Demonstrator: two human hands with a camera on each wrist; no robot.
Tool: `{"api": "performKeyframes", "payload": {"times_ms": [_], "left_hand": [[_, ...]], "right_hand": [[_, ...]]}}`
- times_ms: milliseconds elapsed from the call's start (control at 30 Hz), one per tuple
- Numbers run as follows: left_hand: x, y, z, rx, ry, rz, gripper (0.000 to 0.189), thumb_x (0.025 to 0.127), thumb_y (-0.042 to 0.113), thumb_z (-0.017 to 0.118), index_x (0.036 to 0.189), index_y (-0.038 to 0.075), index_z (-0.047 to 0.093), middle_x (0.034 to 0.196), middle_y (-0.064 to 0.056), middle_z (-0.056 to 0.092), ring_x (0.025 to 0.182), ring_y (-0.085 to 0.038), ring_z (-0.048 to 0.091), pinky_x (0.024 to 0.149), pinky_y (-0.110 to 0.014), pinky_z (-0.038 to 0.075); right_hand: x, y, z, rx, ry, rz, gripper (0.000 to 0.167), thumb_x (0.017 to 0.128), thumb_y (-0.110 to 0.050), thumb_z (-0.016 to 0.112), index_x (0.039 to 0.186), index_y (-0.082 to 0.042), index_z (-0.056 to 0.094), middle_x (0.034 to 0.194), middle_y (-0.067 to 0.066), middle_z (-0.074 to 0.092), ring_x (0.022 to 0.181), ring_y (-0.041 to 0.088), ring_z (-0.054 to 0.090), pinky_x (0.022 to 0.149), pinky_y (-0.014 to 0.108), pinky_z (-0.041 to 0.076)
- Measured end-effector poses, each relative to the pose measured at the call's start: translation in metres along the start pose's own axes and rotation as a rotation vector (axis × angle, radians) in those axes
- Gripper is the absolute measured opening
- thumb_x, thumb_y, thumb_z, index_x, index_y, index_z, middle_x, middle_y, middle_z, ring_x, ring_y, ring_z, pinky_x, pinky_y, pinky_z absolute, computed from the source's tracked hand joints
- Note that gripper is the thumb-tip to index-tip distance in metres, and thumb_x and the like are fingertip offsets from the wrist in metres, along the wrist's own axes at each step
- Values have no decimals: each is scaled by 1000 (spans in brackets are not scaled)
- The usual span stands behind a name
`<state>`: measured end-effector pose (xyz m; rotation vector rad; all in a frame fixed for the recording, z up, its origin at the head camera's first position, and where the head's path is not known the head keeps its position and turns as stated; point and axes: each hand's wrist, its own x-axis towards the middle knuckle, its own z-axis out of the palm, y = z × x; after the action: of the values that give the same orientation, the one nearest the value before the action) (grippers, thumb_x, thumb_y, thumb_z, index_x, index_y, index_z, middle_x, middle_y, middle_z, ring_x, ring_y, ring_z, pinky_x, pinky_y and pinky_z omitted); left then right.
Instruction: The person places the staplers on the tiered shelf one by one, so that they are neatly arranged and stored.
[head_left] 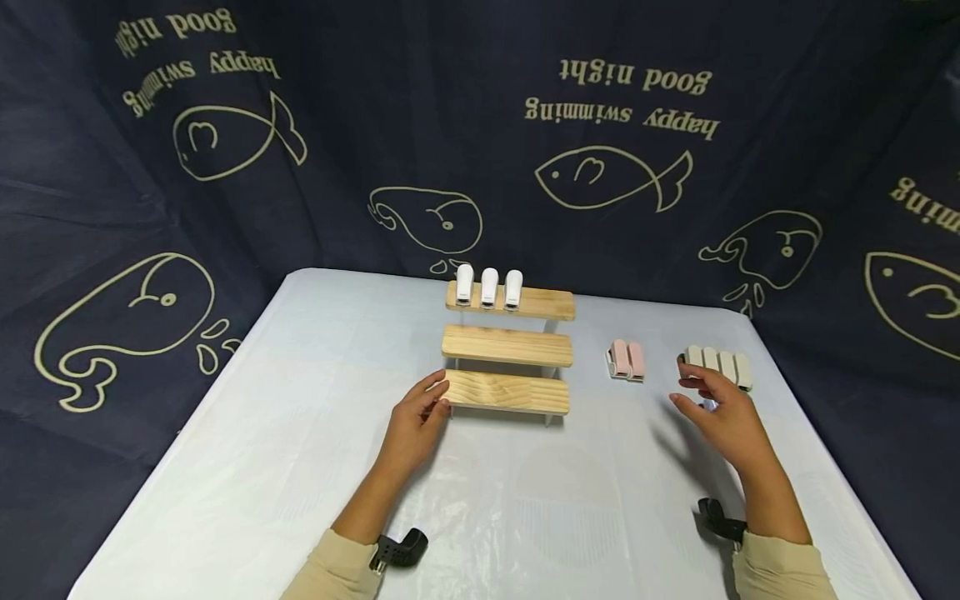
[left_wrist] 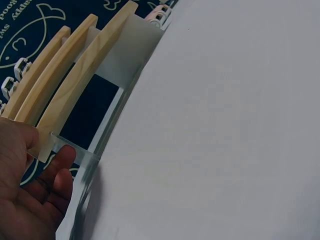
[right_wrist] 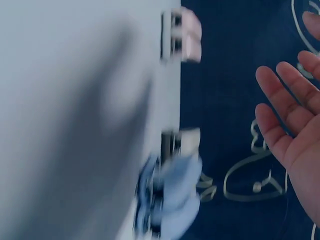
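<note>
- Printed dark-blue cloth hangs behind a white-covered table.
- Wooden stand, three tiers, near mid-table. Three white staplers stand toward the left of its top tier.
- Left hand: holds the left end of the lowest tier between thumb and fingers. Risk: a tug or lift here could tilt the stand and shed the white staplers, which appear close to the front edge.
- Right hand: well apart from the left, fingers extended and parted, nothing held; hovers near four cream staplers. Risk: packed side by side, neighbours could topple if one were grasped carelessly.
- Blue items, apparently staplers: blurred, largely masked by the right hand in the head view. Risk: unseen contact.
- Two pink staplers lie between stand and cream row. Risk: a low sideways sweep could strike them.
</note>
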<state>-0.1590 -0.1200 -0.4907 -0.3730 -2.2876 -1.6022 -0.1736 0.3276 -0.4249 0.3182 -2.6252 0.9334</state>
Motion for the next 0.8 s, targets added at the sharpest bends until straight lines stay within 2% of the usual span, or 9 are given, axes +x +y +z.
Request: {"api": "performKeyframes", "payload": {"times_ms": [33,133,267,333,400,467,567,667,800], "left_hand": [[0,0,0,0,-1,0,33,98,3,62,129,-9,60,144,-10,53,90,-18,69,77,-24,57],[0,1,-1,3,-5,7,33,98,3,62,129,-9,60,144,-10,52,90,-19,69,77,-25,57],[0,3,-1,8,-2,20,33,98,3,61,128,-9,61,143,-11,53,90,-20,69,77,-25,57],[0,3,-1,5,0,26,33,98,3,61,128,-9,61,143,-11,54,90,-21,69,77,-25,57],[0,2,0,-4,1,32,33,98,3,61,129,-9,61,143,-11,54,89,-21,69,76,-24,57],[0,1,0,-10,4,39,33,98,3,62,129,-9,60,143,-12,54,89,-22,69,76,-24,57],[0,1,0,-11,10,32,33,97,3,63,129,-9,61,143,-11,54,89,-22,69,75,-24,57],[1,2,-1,-6,8,13,33,97,3,62,129,-8,61,143,-10,54,90,-21,69,76,-24,56],[1,4,-1,2,-2,-1,33,98,2,61,129,-8,61,143,-9,54,91,-21,69,77,-24,56]], "right_hand": [[-4,5,-4,-6,-2,11,46,90,-13,74,132,-1,58,116,20,66,102,3,57,83,8,37],[-14,19,-15,-26,-19,57,48,91,-13,74,132,0,57,117,23,65,103,6,57,80,6,37],[-25,37,-26,-44,-19,80,49,89,-10,75,133,2,55,124,26,59,103,-3,53,77,3,37],[-30,46,-30,-42,-5,77,50,89,-9,75,133,3,55,127,27,56,100,-16,44,77,3,35],[-34,54,-33,-51,2,83,50,90,-10,74,134,4,54,129,28,54,102,-16,41,76,3,34],[-37,61,-36,-66,-7,101,52,91,-13,74,135,4,53,131,29,52,109,-5,45,76,5,32],[-39,71,-38,-61,-63,133,56,92,-14,72,139,6,48,134,33,48,118,23,49,74,8,33],[-37,78,-39,-46,-158,179,65,92,-15,72,144,9,40,136,38,43,114,52,48,71,14,40],[-33,86,-39,-52,-267,234,77,91,-20,74,148,9,31,136,43,39,113,60,47,73,32,50]]}}
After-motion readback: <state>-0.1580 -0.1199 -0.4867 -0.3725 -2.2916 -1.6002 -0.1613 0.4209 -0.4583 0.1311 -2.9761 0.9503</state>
